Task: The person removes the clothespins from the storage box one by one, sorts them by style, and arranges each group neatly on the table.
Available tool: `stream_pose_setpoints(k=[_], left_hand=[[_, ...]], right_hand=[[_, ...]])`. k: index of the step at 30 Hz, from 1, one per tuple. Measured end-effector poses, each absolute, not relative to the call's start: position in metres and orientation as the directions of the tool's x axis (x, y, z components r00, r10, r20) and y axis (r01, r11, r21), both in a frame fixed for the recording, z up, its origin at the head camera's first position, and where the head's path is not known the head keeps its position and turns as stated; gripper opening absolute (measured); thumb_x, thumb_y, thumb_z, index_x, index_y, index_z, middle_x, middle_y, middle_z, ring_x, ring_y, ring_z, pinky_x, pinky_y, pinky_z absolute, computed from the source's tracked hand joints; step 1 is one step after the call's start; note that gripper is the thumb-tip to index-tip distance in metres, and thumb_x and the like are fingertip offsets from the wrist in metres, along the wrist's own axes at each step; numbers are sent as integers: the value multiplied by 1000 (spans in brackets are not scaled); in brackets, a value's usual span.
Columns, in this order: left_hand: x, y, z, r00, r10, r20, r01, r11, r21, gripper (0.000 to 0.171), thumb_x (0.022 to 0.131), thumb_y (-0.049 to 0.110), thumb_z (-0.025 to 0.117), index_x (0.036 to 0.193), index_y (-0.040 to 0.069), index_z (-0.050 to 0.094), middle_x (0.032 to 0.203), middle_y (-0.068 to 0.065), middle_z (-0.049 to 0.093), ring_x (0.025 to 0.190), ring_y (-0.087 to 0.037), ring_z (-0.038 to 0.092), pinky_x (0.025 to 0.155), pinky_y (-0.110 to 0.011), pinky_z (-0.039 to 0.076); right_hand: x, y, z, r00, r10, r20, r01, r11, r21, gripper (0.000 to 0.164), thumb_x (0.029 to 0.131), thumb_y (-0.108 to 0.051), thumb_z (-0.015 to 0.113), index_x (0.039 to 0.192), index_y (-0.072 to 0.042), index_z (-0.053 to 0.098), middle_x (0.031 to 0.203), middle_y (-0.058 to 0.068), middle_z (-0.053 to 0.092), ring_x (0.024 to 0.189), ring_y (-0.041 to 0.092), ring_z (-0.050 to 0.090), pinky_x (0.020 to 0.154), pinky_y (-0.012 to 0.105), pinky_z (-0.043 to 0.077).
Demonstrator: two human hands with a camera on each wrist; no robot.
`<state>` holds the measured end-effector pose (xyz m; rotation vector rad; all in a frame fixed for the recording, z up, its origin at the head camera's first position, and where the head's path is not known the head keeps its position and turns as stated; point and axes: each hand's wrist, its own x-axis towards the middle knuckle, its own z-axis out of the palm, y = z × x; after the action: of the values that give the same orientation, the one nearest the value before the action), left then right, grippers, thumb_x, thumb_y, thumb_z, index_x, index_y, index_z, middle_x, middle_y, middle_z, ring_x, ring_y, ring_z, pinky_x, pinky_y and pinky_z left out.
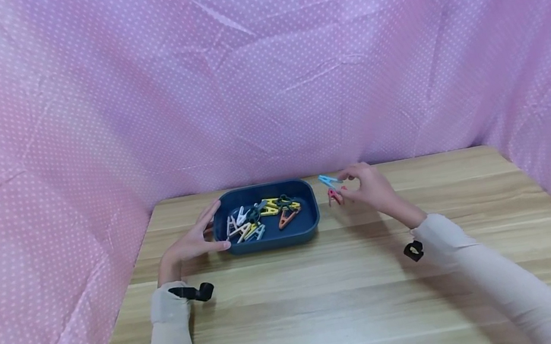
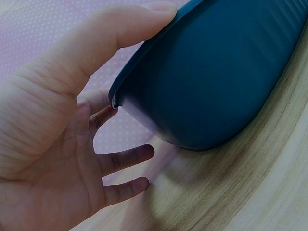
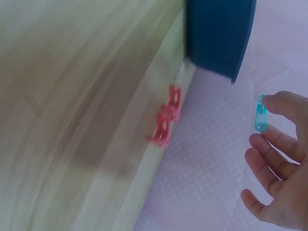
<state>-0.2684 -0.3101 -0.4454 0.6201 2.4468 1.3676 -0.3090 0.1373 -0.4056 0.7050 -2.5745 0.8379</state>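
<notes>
My right hand (image 1: 371, 188) pinches a light-blue clothespin (image 1: 329, 181) between thumb and fingertips, raised just right of a dark blue plastic bin (image 1: 271, 244). In the right wrist view, thumb and index finger hold the clothespin (image 3: 261, 113) by its ends while the other fingers are spread. Red clothespin pieces (image 3: 167, 116) show on the table below that hand. At the bin's left end, my left hand (image 1: 195, 243) has its thumb laid on the rim. Its index and middle fingers reach behind the rim, partly hidden; the last two stretch out straight beside the wall (image 2: 202, 96).
Inside the bin lie several clothespins: white (image 1: 241, 216), yellow (image 1: 269, 211), orange (image 1: 287, 218), dark green and pale ones. The wooden table (image 1: 297, 307) ends behind the bin at a pink dotted cloth (image 1: 265, 107). Black straps (image 1: 192, 293) are on both sleeves.
</notes>
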Motion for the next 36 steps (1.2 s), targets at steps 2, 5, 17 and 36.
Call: stream_pose_setpoints(k=[2, 5, 17, 36], left_hand=[[-269, -310, -445, -872, 489, -26, 235, 464, 854, 101, 82, 24, 74, 152, 27, 2, 158, 5, -10, 142, -34, 12, 111, -57, 22], [-269, -311, -444, -872, 489, -23, 241, 470, 849, 101, 82, 24, 74, 152, 27, 1, 158, 4, -10, 142, -35, 12, 110, -57, 22], [-268, -314, -437, -881, 473, -30, 234, 489, 840, 102, 81, 24, 74, 152, 27, 1, 158, 5, -10, 141, -38, 14, 110, -59, 20], [-268, -309, -445, -865, 502, -20, 252, 468, 847, 100, 82, 22, 74, 152, 25, 2, 158, 5, -9, 140, -40, 16, 110, -60, 19]], right_hand=[[-309, 145, -407, -824, -338, 455, -540, 712, -449, 24, 75, -18, 77, 95, -5, 71, 92, 10, 68, 86, 31, 60, 72, 41, 47], [-310, 155, -408, -829, -322, 457, -526, 725, -443, 26, 75, -19, 77, 95, -4, 71, 89, 12, 67, 85, 32, 59, 71, 41, 46], [-314, 181, -415, -873, -279, 400, -447, 785, -429, 28, 77, -27, 76, 94, -5, 70, 95, 14, 69, 88, 32, 60, 75, 44, 46], [-311, 204, -431, -881, -281, 380, -414, 846, -337, 30, 76, -27, 75, 93, -3, 71, 92, 13, 67, 80, 28, 57, 77, 47, 42]])
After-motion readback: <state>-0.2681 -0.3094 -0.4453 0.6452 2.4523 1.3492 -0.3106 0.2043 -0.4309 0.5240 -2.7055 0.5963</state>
